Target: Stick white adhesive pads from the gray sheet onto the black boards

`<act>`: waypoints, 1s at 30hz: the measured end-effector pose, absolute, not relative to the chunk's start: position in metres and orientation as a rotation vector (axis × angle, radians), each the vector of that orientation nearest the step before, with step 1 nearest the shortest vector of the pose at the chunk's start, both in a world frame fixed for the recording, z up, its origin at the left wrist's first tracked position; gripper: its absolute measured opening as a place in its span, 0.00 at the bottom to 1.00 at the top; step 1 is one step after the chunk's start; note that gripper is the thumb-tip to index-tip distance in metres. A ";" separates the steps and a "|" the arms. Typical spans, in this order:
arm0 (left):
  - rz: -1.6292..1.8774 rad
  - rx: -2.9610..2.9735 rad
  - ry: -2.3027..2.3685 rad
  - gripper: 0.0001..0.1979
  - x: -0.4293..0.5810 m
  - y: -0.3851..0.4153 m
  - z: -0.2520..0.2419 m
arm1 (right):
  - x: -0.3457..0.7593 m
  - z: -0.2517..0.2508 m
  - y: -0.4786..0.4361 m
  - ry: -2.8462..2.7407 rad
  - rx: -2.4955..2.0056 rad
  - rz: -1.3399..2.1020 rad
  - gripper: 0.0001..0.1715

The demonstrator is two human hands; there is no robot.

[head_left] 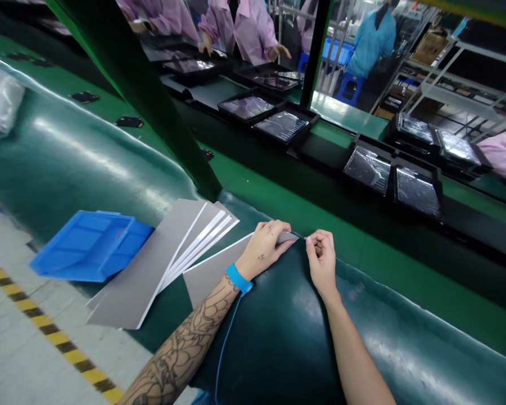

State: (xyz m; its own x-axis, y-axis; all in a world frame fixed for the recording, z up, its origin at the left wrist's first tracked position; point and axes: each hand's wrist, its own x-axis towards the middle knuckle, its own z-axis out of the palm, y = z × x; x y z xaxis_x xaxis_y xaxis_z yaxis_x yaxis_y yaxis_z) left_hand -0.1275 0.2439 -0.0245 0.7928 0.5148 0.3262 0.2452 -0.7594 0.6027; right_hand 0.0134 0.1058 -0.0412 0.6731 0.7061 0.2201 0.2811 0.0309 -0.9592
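Note:
My left hand (265, 248), with a blue band and cord at the wrist, is closed on the corner end of a grey sheet (217, 263) with a white edge. The sheet reaches back to the left under my forearm, above the green mat. Just right of that corner, my right hand (322, 259) is closed in a pinch. A thin dark line runs between the corner and its fingertips; what it is I cannot make out. Left of my hands lies a fanned pile of similar grey sheets (152, 275), overlapping one another.
A blue plastic bin (86, 247) sits at the bench edge beside the pile. A green post (152, 95) rises beyond it. Across the green belt (388, 264), black trays (284, 126) hold shiny panels. Co-workers in pink (248, 28) sit opposite. A clear plastic bag (0, 101) lies far left.

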 end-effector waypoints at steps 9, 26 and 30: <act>0.659 2.437 0.548 0.09 -0.128 0.245 -0.026 | 0.014 -0.043 0.104 -0.862 -1.551 0.392 0.11; 0.654 2.462 0.490 0.10 -0.127 0.244 -0.029 | 0.014 -0.040 0.107 -0.851 -1.545 0.386 0.13; 0.644 2.436 0.487 0.11 -0.127 0.243 -0.029 | 0.015 -0.041 0.106 -0.854 -1.560 0.387 0.13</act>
State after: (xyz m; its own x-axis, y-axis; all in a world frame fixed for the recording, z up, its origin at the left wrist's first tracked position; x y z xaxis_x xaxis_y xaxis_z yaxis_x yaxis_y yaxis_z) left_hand -0.1272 0.2432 -0.0291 0.8179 0.4676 0.3351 0.1943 -0.7728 0.6041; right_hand 0.0146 0.1059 -0.0408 0.6692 0.7074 0.2275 0.2951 0.0280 -0.9551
